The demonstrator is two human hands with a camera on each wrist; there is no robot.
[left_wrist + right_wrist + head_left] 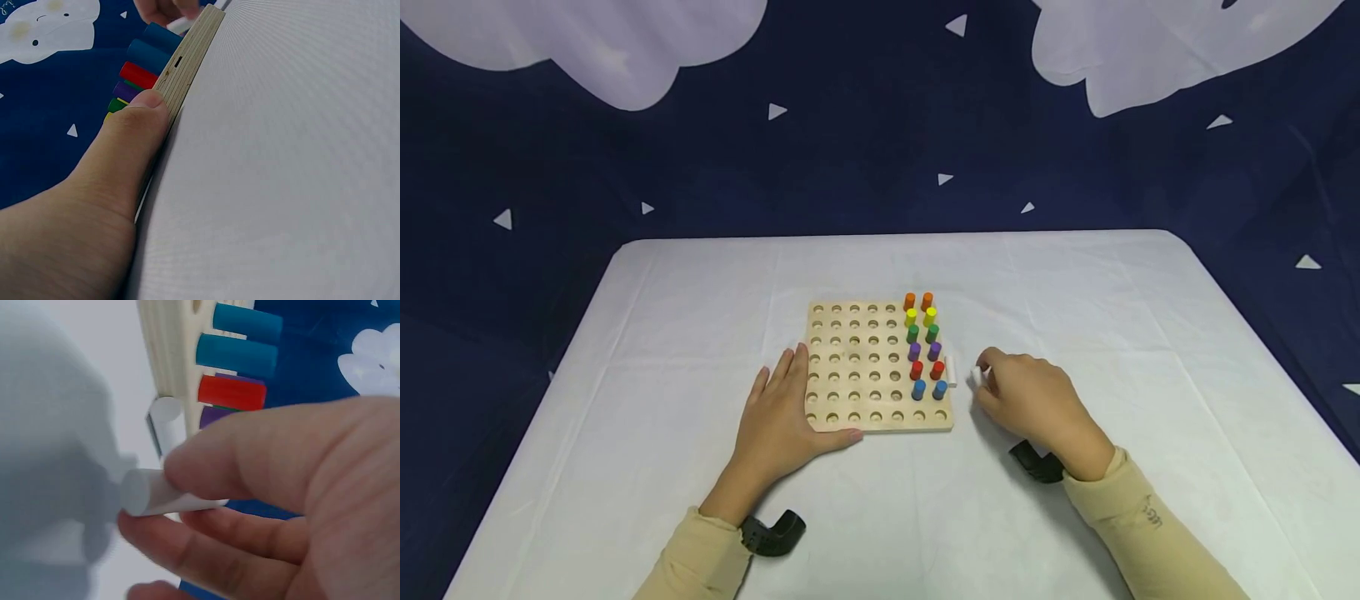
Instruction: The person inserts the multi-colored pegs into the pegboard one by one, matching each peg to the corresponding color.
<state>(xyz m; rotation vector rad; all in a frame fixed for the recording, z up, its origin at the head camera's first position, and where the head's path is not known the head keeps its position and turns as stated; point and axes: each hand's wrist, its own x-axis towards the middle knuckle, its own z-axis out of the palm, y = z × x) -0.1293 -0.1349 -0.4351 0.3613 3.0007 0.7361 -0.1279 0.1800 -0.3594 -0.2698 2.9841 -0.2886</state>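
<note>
A square wooden pegboard (863, 367) lies flat on the table, with pairs of orange, yellow, green, purple, red and blue pegs (940, 389) upright in its two right columns. My left hand (778, 421) rests against the board's left side with straight fingers, its thumb along the front edge. To the right of the board, my right hand (1037, 400) pinches a white peg (169, 494) between thumb and fingers. A second white peg (951, 372) lies beside the board's right edge. In the left wrist view, the left thumb (134, 134) presses the board's side.
A white cloth (700, 333) covers the table. The board's other columns and its front row (876, 417) show bare holes. Behind the table hangs a dark blue curtain (865, 183) with white clouds and triangles. Each wrist wears a black camera mount (773, 533).
</note>
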